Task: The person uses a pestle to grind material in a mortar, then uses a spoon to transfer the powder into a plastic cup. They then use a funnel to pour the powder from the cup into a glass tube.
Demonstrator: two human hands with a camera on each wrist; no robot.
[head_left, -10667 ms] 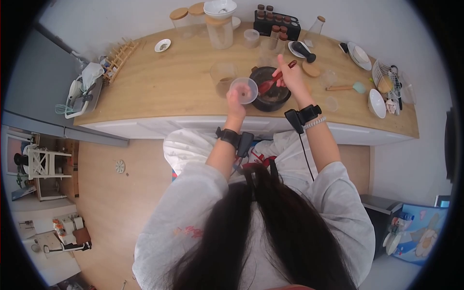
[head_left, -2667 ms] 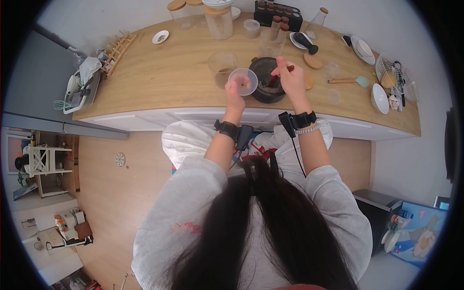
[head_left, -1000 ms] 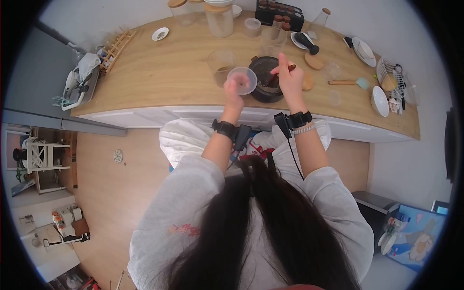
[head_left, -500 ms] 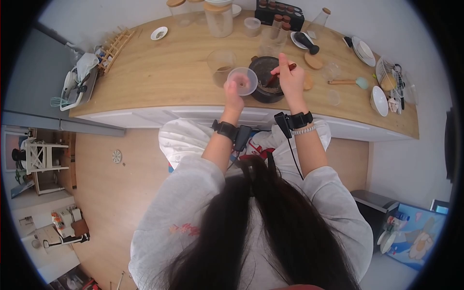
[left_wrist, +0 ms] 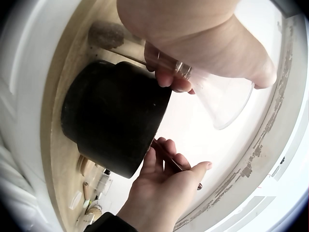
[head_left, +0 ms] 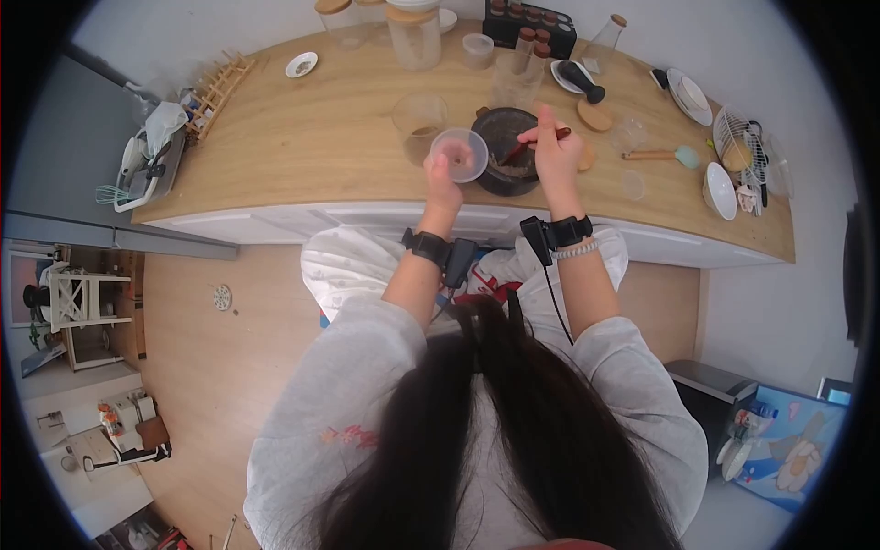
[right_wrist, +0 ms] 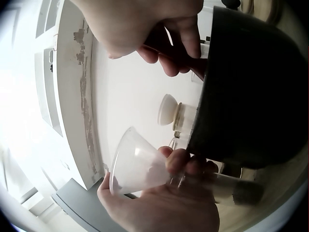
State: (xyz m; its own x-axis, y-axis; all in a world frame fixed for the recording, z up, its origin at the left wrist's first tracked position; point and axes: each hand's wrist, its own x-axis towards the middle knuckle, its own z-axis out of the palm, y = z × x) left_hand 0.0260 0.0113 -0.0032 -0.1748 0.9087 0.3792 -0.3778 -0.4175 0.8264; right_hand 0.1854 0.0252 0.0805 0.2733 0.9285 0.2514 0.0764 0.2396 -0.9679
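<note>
In the head view my left hand (head_left: 445, 183) holds a clear plastic funnel (head_left: 469, 154), wide mouth up, beside the black mortar (head_left: 495, 183). Its fingers curl round a clear narrow part below the cone (right_wrist: 137, 164); I cannot tell whether this is the spout or a bottle neck. Beyond those fingers shows clear glass with dark brown contents (right_wrist: 247, 192). Thumb raised, my right hand (head_left: 557, 165) grips a dark red spoon (head_left: 550, 137) by its handle. The spoon's head is down in the mortar, over brownish ground material.
A glass jar with brown contents (head_left: 420, 131) stands left of the mortar. Behind are a tall glass (head_left: 516, 82), a black spice rack (head_left: 532, 29) and a black pestle (head_left: 581, 81) on a plate. To the right lie a spatula (head_left: 686, 157), a bowl (head_left: 720, 191) and a wire basket (head_left: 733, 137).
Over the last half second the spoon handle has tilted lower towards the right, with the right hand shifting slightly. Left hand and funnel stay put. Long before, the spoon's head showed above the mortar's rim.
</note>
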